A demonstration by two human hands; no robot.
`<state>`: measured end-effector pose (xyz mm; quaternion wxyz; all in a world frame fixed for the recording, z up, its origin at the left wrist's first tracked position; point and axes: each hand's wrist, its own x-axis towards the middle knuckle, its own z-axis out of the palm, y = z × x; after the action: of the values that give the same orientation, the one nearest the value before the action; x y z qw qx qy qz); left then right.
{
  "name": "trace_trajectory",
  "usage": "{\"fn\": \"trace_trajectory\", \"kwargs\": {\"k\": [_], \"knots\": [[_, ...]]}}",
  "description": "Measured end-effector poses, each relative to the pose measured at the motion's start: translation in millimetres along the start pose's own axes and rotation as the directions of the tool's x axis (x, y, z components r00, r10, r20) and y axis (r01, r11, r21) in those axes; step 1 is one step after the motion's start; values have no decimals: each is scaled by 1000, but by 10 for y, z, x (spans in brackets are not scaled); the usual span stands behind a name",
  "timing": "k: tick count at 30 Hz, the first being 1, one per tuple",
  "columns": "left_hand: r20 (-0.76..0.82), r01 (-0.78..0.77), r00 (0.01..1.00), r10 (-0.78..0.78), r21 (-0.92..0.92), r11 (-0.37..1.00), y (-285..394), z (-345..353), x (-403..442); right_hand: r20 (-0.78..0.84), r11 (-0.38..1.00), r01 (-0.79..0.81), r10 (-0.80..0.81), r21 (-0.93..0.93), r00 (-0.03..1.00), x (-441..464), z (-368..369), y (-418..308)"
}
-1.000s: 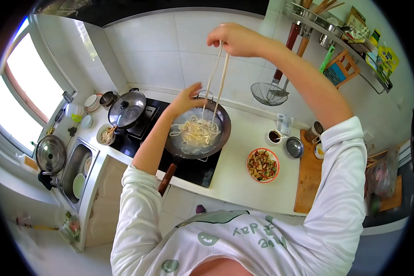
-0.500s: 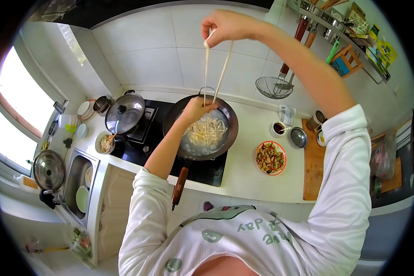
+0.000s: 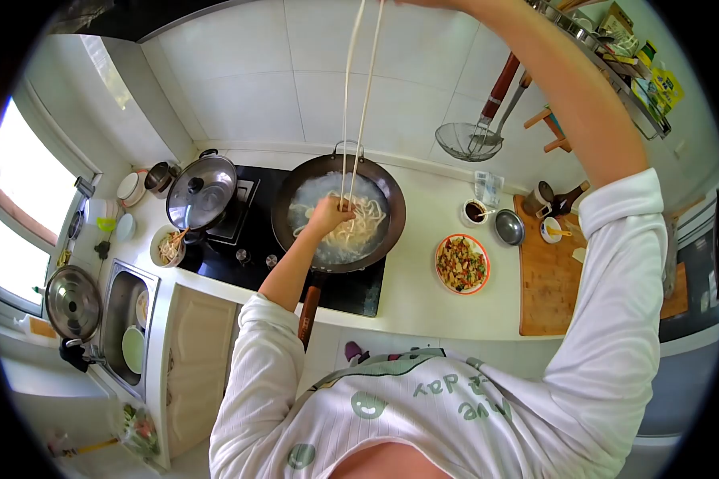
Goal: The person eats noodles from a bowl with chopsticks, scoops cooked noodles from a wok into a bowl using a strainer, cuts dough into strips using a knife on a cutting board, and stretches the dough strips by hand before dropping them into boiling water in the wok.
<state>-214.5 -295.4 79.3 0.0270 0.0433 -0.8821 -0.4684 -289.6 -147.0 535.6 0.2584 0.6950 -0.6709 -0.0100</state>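
My left hand (image 3: 330, 215) is over the wok (image 3: 396, 209), its fingers pinched around the lower part of two long noodle strands (image 3: 359, 104). These strands stretch straight up and leave through the top edge. Below my fingers, more pale noodles (image 3: 366, 223) lie in cloudy water in the wok. Only a sliver of my right hand (image 3: 427, 3) shows at the top edge, beside the upper ends of the strands; its fingers are cut off from view.
A lidded pan (image 3: 202, 191) stands left of the wok, near a small food bowl (image 3: 168, 246). Rightward are a plate of chopped food (image 3: 462, 264), a sauce bowl (image 3: 473, 212), a metal bowl (image 3: 509, 227) and a cutting board (image 3: 547, 283). A strainer (image 3: 467, 142) hangs above.
My right hand has risen almost out of view, drawing the strands longer. My left hand has moved from above the wok's far rim down towards the noodles and closed around the strands.
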Motion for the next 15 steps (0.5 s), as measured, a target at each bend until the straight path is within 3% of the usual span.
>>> {"fn": "trace_trajectory", "kwargs": {"k": [1, 2, 3, 5, 7, 9, 12, 15], "knots": [[15, -15, 1000, 16, -35, 999, -124, 34, 35, 108, 910, -287, 266, 299, 958, -9, 105, -19], [32, -28, 999, 30, -70, 997, -195, 39, 39, 289, 656, -544, 465, 523, 837, -32, 240, -41], [38, -17, 999, 20, -75, 997, -271, 38, 41, 416, 590, -580, 404, 562, 814, -78, 450, 46], [47, 0, 999, 18, -346, 938, -350, -42, 44, 587, 495, -700, 391, 516, 709, -153, 976, 171], [-6, -49, 999, 51, -407, 912, -509, -142, 74, 624, 442, -745, 412, 500, 664, -239, 1329, 127], [-137, 69, 987, -84, -114, 991, -430, -378, -10, 660, 391, -785, 428, 480, 617, -288, 1654, 63], [-441, 98, 890, -114, -58, 993, -318, -570, -120, 669, 198, -798, 454, 569, 589, -370, 2155, -30], [-512, -43, 859, 6, -61, 997, -216, -720, -158, 682, 133, -811, 474, 570, 557, -459, 2610, -166]]}}
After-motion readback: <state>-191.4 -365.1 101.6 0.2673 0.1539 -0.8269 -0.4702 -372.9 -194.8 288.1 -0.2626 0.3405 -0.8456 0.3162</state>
